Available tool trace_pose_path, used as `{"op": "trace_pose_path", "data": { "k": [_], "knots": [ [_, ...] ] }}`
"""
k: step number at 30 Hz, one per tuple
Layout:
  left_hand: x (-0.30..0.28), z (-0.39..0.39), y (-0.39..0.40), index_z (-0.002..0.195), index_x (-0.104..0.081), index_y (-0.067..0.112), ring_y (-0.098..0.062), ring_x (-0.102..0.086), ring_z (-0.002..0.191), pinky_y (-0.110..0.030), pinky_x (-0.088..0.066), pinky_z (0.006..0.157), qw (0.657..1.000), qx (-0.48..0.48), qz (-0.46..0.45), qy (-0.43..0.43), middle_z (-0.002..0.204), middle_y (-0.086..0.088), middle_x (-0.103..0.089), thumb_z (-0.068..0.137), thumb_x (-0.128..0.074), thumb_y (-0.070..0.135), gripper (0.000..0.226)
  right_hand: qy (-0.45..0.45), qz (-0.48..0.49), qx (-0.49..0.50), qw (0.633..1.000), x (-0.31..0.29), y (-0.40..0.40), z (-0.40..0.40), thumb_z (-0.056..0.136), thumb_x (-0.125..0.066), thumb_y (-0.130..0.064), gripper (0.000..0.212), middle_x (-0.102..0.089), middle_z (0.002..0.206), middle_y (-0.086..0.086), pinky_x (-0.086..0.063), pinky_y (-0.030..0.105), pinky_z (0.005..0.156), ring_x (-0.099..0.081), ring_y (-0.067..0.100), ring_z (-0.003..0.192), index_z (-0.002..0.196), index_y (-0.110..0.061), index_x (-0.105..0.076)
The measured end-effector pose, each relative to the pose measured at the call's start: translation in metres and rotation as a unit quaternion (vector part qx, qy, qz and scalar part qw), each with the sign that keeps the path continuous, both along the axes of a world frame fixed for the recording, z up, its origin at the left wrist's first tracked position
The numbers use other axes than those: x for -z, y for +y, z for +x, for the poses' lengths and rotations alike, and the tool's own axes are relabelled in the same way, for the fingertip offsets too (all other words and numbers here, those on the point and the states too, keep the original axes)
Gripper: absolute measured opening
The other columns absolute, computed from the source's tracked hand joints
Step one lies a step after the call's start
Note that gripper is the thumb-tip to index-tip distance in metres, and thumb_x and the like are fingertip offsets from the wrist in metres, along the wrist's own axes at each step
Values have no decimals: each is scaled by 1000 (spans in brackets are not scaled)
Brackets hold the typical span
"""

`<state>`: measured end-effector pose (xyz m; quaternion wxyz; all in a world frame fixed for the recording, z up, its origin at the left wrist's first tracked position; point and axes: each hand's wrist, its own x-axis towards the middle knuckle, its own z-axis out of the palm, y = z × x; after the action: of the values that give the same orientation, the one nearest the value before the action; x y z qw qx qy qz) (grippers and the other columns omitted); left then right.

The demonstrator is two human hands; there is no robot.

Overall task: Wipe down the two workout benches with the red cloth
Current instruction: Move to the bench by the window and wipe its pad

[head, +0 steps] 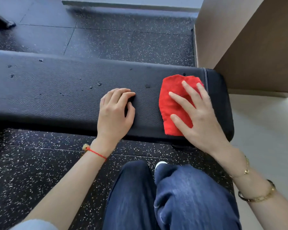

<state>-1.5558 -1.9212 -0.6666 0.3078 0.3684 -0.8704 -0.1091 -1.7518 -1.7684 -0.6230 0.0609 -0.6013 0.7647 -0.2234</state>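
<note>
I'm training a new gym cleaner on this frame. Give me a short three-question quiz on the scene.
1. True or false: the right hand presses the red cloth flat with straight fingers.
2. Where on the bench does the cloth lie? A) near its right end B) at its left end C) off it, on the floor
3. Fill in: the left hand rests on the bench with its fingers loosely ____.

Key: 1 true; 2 A; 3 curled.
</note>
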Motion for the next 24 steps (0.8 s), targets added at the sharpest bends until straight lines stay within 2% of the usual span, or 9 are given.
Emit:
{"op": "trace_pose_path", "data": {
  "k": [2,4,8,12,17,22,24],
  "knots": [
    [0,0,1,113,-67,15,-22,-55,119,-41,-40,105,1000,-2,-1,2,120,1,-64,91,-53,15,26,42,57,0,997,3,0,3,88,-40,-65,65,-8,163,-9,-6,51,121,1,30,150,149,-45,-27],
    [0,0,0,113,-66,16,-21,-56,117,-39,-41,105,1000,-3,0,3,119,2,-64,91,-53,15,26,76,96,14,992,5,-2,7,84,-33,-75,74,2,164,-9,-3,54,120,3,34,150,151,-49,-14],
    [-2,1,0,110,-66,18,-20,-56,114,-37,-40,101,1000,-4,1,5,117,5,-64,89,-54,15,25,82,122,57,988,7,-24,10,86,-32,-70,79,8,164,-4,-3,53,120,2,33,150,154,-42,-1],
    [-3,1,1,109,-65,19,-21,-55,113,-37,-41,98,1000,-7,5,3,117,6,-64,87,-55,14,25,59,109,70,990,6,-57,29,87,-43,-67,85,4,165,0,-4,46,122,-2,29,151,155,-36,-2],
    [-1,2,-1,109,-65,20,-21,-55,114,-39,-41,99,1000,-5,9,4,117,6,-64,87,-54,15,25,106,94,23,990,10,-40,41,85,-37,-70,83,-7,164,1,-8,43,122,-11,26,150,155,-35,-9],
    [1,2,-2,109,-65,21,-19,-55,113,-38,-42,99,1000,-6,6,10,116,7,-63,88,-53,17,24,194,144,87,967,8,-10,0,87,-22,-68,75,-15,163,-1,5,52,120,-13,25,150,154,-37,-13],
    [2,2,-1,109,-65,21,-19,-55,113,-38,-42,99,1000,-6,5,10,116,7,-63,88,-53,17,24,166,163,112,966,4,-20,-17,92,-27,-64,71,-11,164,1,7,50,120,-8,27,151,155,-36,-11]
  ]
}}
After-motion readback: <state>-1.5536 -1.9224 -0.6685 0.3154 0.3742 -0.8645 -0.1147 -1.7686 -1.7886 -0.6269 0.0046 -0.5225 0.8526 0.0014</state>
